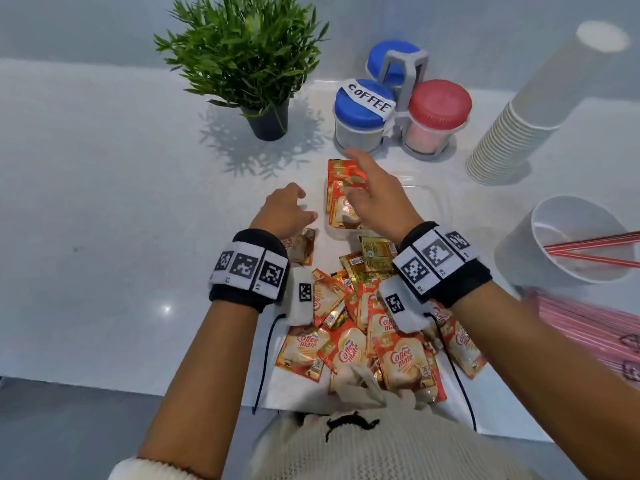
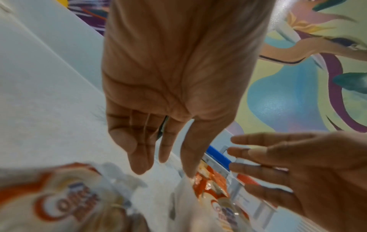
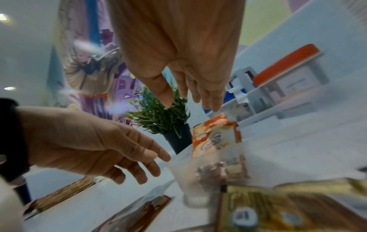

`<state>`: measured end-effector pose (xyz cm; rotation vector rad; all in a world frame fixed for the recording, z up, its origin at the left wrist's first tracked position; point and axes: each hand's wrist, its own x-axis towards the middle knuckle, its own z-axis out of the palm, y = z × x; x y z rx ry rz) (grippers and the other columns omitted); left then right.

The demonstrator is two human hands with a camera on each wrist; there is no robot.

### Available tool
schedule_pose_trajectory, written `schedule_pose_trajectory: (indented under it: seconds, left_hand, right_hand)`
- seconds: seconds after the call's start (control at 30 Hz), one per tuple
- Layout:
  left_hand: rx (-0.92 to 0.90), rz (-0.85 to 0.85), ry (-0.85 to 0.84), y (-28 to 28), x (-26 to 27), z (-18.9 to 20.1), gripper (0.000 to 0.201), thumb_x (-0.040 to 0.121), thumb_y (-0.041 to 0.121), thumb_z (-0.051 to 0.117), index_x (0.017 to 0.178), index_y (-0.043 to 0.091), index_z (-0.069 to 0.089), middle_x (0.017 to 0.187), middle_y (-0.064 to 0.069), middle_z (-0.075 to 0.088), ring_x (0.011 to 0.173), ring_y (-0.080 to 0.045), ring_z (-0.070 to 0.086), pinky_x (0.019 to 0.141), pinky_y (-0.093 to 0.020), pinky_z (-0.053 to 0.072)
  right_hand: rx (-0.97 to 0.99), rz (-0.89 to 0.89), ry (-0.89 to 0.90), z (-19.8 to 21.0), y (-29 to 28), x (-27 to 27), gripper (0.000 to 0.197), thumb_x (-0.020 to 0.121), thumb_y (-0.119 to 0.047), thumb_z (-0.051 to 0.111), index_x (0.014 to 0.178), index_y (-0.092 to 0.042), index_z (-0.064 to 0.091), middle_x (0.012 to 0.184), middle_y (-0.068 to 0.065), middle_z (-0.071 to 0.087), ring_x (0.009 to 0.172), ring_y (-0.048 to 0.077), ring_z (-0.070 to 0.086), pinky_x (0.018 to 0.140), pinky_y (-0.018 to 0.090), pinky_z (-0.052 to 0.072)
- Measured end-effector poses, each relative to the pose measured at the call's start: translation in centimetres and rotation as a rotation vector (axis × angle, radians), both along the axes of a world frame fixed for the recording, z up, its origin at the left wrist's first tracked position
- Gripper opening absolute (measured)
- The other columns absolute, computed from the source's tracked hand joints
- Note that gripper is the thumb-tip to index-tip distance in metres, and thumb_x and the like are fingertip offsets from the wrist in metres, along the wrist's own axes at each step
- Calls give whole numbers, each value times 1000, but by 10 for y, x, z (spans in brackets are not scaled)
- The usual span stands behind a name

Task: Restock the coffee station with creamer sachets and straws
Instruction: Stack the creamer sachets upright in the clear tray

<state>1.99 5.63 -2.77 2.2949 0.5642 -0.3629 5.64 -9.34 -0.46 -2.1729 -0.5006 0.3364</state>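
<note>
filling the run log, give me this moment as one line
left hand open, empty | right hand open over clear tray | sachets in tray | pile remains

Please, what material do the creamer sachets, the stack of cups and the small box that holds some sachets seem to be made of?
Creamer sachets: probably glossy plastic or foil film; they crinkle and glint.
Stack of cups: apparently matte white paper, with thin rolled rims.
Small box: likely clear or frosted plastic; the counter shows through it.
</note>
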Motion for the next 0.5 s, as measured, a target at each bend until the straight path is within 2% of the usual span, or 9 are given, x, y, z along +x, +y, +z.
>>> schedule_pose_trajectory:
  seconds: [0.07, 0.17, 0.23, 0.33, 0.4, 0.5]
  left_hand:
    - [65, -3, 30, 6, -9, -3, 50, 87, 20, 62, 131, 8, 43, 133, -16, 47, 122, -30, 48, 94, -34, 41]
    - [220, -26, 133, 9, -24, -10, 60, 82, 24, 66, 132, 7, 37, 135, -16, 36, 128, -31, 35, 100, -38, 37]
    - [286, -20, 167, 7, -29, -15, 69, 80, 28, 70, 132, 4, 33, 136, -16, 31, 130, -32, 30, 102, -38, 35]
    - [293, 14, 180, 5, -31, -20, 76, 77, 29, 73, 132, 1, 30, 138, -16, 29, 130, -33, 31, 103, -38, 36]
    - [270, 31, 179, 4, -32, -20, 74, 77, 29, 73, 132, 3, 31, 138, -16, 28, 130, -34, 31, 102, -39, 37]
    - [272, 3, 193, 4, -33, -19, 62, 80, 30, 70, 128, 8, 38, 137, -15, 25, 129, -35, 28, 99, -40, 38]
  right_hand:
    - [-11, 104, -22, 0, 9, -9, 40, 91, -4, 48, 131, -10, 47, 130, 8, 56, 118, 20, 53, 91, 17, 36]
    - [-97, 282, 23, -5, 18, -21, 26, 90, -5, 52, 114, -5, 61, 113, 11, 66, 106, 21, 61, 89, 21, 45]
    - [-257, 411, 25, -10, 21, -26, 24, 90, -9, 52, 111, -6, 64, 112, 10, 67, 104, 21, 61, 89, 26, 45]
    - [-445, 543, 12, -17, 21, -33, 26, 91, -14, 52, 112, -9, 66, 115, 8, 66, 106, 23, 59, 86, 26, 43]
    - [-492, 578, 6, -20, 20, -36, 25, 90, -15, 53, 111, -9, 67, 114, 9, 66, 105, 24, 59, 85, 27, 43]
    - [-547, 603, -9, -21, 21, -38, 25, 90, -16, 55, 110, -8, 67, 113, 10, 64, 102, 23, 58, 77, 22, 37]
